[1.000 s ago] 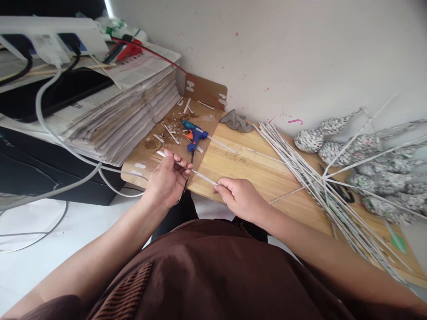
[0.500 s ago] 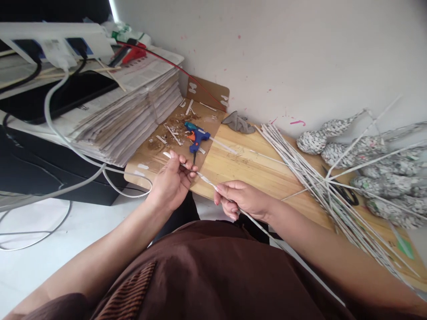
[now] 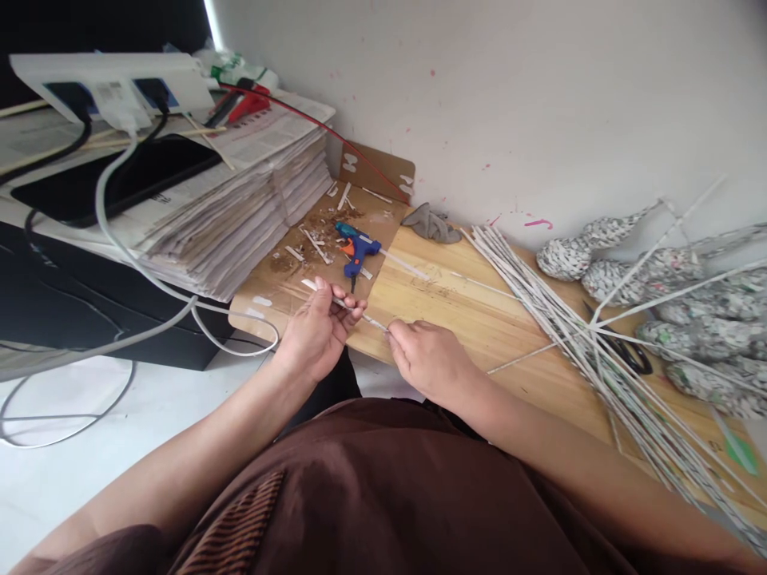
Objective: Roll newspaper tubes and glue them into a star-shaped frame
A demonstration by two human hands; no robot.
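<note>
A thin white rolled-paper stick (image 3: pixel 375 322) stretches between my hands in front of my body. My left hand (image 3: pixel 317 327), palm turned up, pinches it between thumb and fingers, and one pale end pokes out beyond the thumb. My right hand (image 3: pixel 428 355) is closed on the stick's other part, its back facing up. A blue glue gun (image 3: pixel 360 249) lies on brown cardboard (image 3: pixel 383 216) just beyond my left hand. Many long paper sticks (image 3: pixel 539 307) lie in a bundle on the wooden table (image 3: pixel 443 287) to the right.
Stacked newspapers (image 3: pixel 240 216) at the left carry a black phone (image 3: pixel 113 177) and a power strip (image 3: pixel 113 84). A grey cloth (image 3: pixel 431 224) lies by the wall. Woven paper shapes (image 3: pixel 617 279) and black-handled scissors (image 3: pixel 629 351) are at the right. White cables hang at the left.
My right hand has rolled over so its back faces up, and the long stick part that trailed below it no longer shows. The whole view has shifted slightly.
</note>
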